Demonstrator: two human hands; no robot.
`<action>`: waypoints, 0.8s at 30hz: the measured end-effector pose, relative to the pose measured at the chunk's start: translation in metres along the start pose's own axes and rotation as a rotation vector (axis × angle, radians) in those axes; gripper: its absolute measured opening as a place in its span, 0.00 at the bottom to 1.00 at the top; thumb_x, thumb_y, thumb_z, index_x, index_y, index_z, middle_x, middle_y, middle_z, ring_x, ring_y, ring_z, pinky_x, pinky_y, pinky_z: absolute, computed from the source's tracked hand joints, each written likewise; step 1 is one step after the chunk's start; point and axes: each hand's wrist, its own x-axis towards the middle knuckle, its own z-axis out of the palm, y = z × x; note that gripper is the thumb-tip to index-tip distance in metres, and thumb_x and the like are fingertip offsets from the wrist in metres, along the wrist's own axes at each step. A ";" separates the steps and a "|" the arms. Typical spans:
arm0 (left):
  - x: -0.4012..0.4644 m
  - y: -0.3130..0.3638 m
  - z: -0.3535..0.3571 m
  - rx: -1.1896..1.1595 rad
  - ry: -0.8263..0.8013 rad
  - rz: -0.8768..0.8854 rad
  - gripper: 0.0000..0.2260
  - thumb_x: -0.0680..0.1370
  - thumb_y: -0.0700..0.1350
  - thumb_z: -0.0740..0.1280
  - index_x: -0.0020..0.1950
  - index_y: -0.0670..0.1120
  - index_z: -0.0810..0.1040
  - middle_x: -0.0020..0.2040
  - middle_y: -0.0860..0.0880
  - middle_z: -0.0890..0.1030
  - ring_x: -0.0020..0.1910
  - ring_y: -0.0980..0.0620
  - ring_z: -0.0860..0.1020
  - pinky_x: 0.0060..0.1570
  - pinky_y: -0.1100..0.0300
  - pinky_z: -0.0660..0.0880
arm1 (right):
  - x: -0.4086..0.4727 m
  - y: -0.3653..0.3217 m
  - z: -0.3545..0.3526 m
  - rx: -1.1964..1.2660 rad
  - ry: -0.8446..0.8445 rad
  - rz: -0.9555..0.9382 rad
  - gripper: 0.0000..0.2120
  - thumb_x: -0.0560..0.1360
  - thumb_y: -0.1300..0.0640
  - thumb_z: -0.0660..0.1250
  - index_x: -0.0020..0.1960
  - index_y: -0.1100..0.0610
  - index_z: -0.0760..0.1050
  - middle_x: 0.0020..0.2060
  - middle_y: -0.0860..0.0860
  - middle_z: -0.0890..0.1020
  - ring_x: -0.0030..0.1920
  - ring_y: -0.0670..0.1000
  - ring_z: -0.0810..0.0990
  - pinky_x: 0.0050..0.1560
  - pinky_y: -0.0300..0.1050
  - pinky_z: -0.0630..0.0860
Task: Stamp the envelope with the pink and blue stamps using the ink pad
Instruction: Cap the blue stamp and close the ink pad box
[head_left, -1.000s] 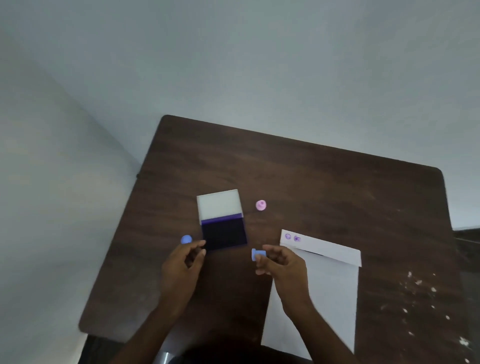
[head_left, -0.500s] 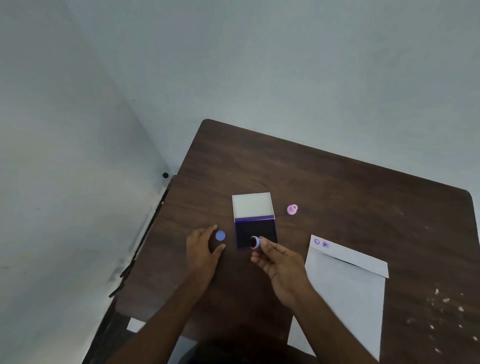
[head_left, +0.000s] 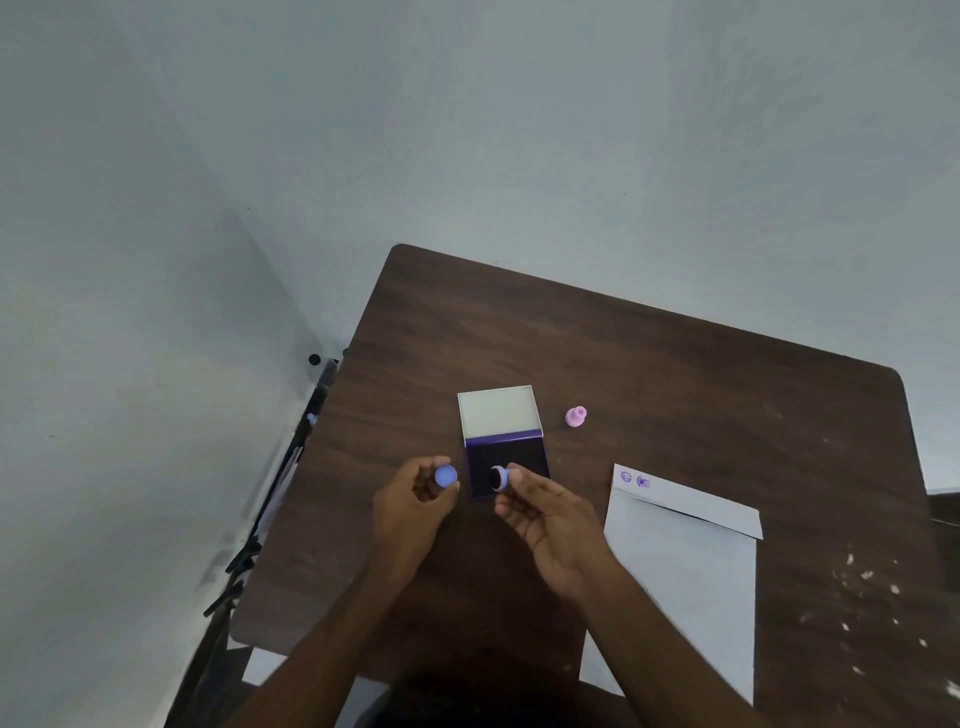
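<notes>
Right hand (head_left: 550, 514) pinches the blue stamp (head_left: 500, 478) between thumb and fingertips, its dark inked face turned toward the camera, over the near edge of the open ink pad (head_left: 506, 462). Half a second earlier the stamp sat at about the same spot over the pad; a full second ago it was held lower and to the right of the pad, lying sideways.

Left hand (head_left: 415, 506) grips the round blue cap (head_left: 445, 475) between thumb and fingers, just left of the pad. Earlier the cap showed beside the fingertips with the hand flatter on the desk (head_left: 675, 395); now the fingers are curled around it and the hand is raised.

Ink pad lid (head_left: 498, 410) stands open, on the far side. Pink stamp (head_left: 575, 416) lies on the desk right of the lid, unchanged. White envelope (head_left: 680, 577) lies at right with two purple impressions (head_left: 635, 479) at the flap's far-left corner, same count as before.
</notes>
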 end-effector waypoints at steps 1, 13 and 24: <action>-0.004 0.004 -0.002 -0.018 -0.030 0.013 0.13 0.71 0.42 0.73 0.54 0.53 0.78 0.48 0.58 0.81 0.46 0.64 0.79 0.46 0.73 0.74 | 0.000 0.000 0.002 -0.005 0.001 -0.008 0.15 0.67 0.59 0.75 0.52 0.61 0.83 0.50 0.61 0.85 0.47 0.57 0.85 0.44 0.46 0.82; -0.012 0.033 -0.009 -0.145 -0.187 0.019 0.16 0.69 0.41 0.75 0.56 0.48 0.80 0.50 0.54 0.82 0.45 0.69 0.80 0.45 0.77 0.73 | -0.004 0.002 0.015 -0.109 0.012 -0.072 0.17 0.64 0.57 0.76 0.50 0.63 0.83 0.47 0.62 0.86 0.46 0.61 0.85 0.42 0.45 0.83; -0.014 0.043 -0.013 -0.136 -0.141 0.058 0.30 0.67 0.42 0.77 0.67 0.51 0.71 0.42 0.74 0.78 0.44 0.76 0.77 0.41 0.81 0.70 | -0.005 -0.002 0.021 -0.245 0.059 -0.259 0.17 0.62 0.56 0.77 0.49 0.60 0.83 0.45 0.59 0.87 0.44 0.61 0.86 0.44 0.49 0.84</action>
